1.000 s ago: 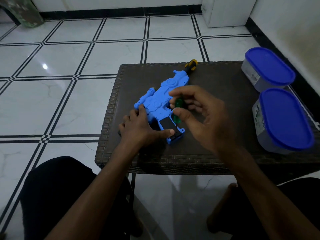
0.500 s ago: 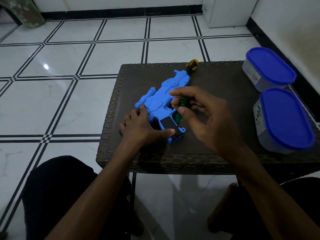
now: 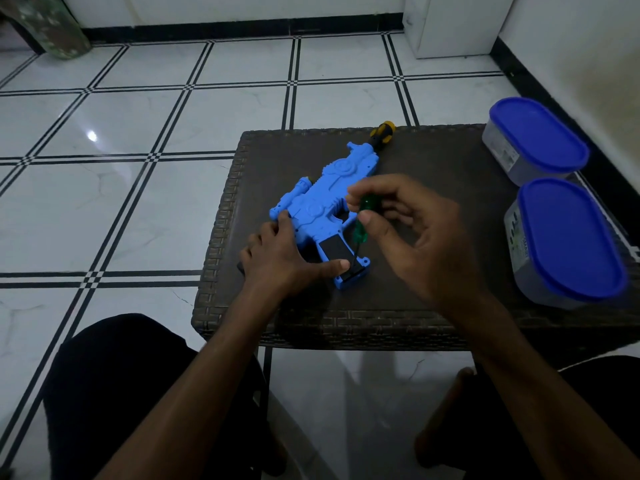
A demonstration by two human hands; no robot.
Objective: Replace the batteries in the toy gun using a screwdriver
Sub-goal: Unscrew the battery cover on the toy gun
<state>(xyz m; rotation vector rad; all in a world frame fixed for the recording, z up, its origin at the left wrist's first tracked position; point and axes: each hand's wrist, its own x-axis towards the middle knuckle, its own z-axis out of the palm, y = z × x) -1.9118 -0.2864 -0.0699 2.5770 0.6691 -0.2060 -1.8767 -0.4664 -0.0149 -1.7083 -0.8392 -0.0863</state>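
Head view, taken from left to right: the left hand (image 3: 277,261) lies flat on the rear of the blue toy gun (image 3: 325,206), its fingers straight and a little spread over the body, the thumb stretched along the lower end of the grip beside the black battery cover (image 3: 336,252). It presses the toy down and curls round nothing. The gun lies on its side near the middle of the dark woven table (image 3: 415,306), grip toward the person, its yellow and black muzzle tip (image 3: 382,131) toward the far edge.

Just right of the grip, the right hand (image 3: 415,233) pinches the green handle of a small screwdriver (image 3: 362,220) between thumb and forefinger, the other fingers loosely curled behind. The tool stands steeply, leaning a little, its dark shaft running down to the lower right corner of the battery cover. The tip itself is too small and dark to tell whether it sits in a screw head.

Judged from this, the step in hand is the screw on the battery cover; with the cover in place and no batteries in sight, the task looks early. The next move calls for steady downward pressure with the blade in line with the screw, small twists at the fingertips, and the left hand holding the toy against turning.

Well to the right, two clear containers, the far one (image 3: 535,140) and the near one (image 3: 568,240), stand at the table's edge under blue lids.
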